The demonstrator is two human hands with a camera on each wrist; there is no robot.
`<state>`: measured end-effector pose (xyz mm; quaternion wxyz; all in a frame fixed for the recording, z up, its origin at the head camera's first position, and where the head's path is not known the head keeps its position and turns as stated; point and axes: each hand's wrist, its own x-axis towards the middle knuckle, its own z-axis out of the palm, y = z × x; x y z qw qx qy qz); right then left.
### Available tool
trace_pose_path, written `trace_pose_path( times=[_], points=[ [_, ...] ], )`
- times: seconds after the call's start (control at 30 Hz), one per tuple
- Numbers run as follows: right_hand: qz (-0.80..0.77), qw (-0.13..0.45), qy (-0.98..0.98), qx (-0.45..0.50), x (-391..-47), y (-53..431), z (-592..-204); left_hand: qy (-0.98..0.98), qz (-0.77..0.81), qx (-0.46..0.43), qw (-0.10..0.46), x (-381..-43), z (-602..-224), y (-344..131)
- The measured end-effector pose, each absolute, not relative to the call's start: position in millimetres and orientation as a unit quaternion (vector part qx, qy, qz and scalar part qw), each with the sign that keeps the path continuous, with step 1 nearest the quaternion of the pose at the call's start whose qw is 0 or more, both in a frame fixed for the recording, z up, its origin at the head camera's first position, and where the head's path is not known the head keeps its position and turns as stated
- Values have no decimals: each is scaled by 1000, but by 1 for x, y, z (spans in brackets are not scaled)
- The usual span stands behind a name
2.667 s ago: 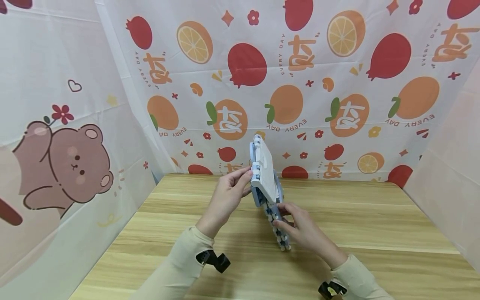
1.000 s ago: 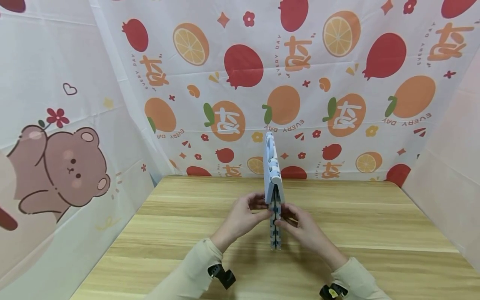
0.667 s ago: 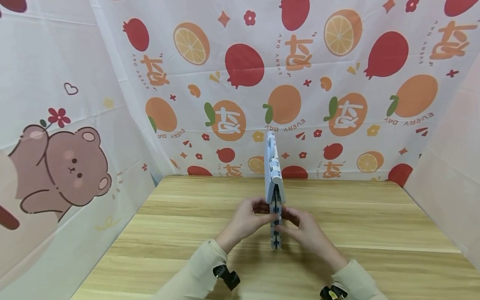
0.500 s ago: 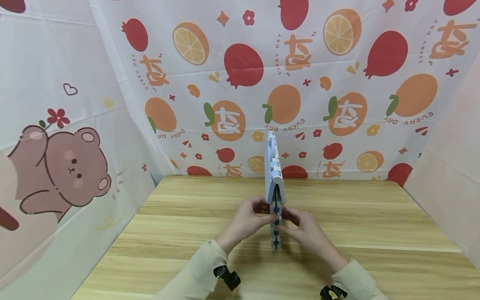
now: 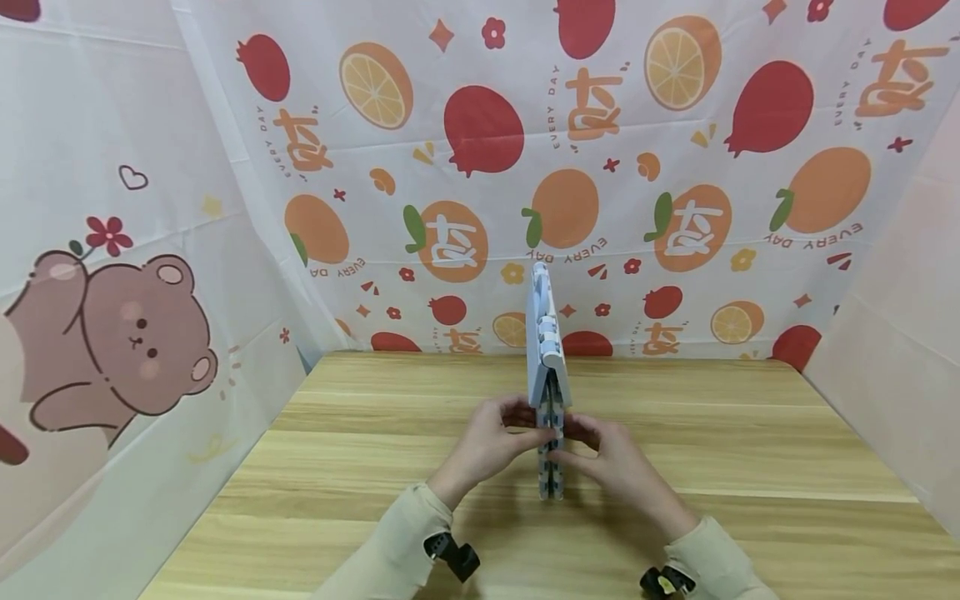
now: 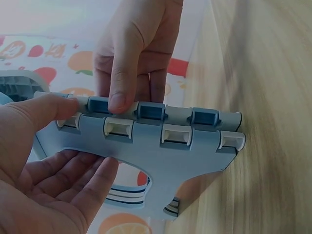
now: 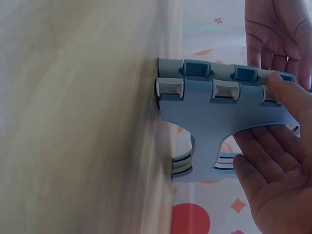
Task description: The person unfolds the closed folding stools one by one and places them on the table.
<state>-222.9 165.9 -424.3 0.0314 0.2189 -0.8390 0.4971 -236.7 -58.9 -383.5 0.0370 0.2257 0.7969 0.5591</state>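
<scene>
A blue and white plastic folding stool (image 5: 551, 365) stands upright on edge, seen nearly end-on in the head view. Its upper panels lean together like a narrow roof, and its leg panels lie close side by side below. My left hand (image 5: 487, 443) grips the leg part from the left, thumb over the hinged edge. From the right, my right hand (image 5: 613, 462) holds the same part slightly lower. Both wrist views show white hinge knuckles along the blue leg panel (image 6: 161, 158), with fingers reaching around its cut-out side. The stool's far side is hidden.
The stool's lower end meets the wooden table (image 5: 345, 517). A fruit-print cloth (image 5: 645, 275) hangs behind the table, and a bear-print cloth (image 5: 247, 200) hangs at the left. A black wrist camera (image 5: 452, 557) sits on the left sleeve.
My left hand has come down from the upper panel to the leg part. The stool has gone from tilted and splayed to upright, its legs together. Over the last half second, the hands hold still.
</scene>
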Motion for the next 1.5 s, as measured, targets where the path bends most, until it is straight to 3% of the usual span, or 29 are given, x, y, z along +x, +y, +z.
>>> trace_pose_path(
  times=[1.5],
  points=[
    [416,-27,-870,261,-235,232,-402,824,505,247,72,-252,-374,-87]
  ],
)
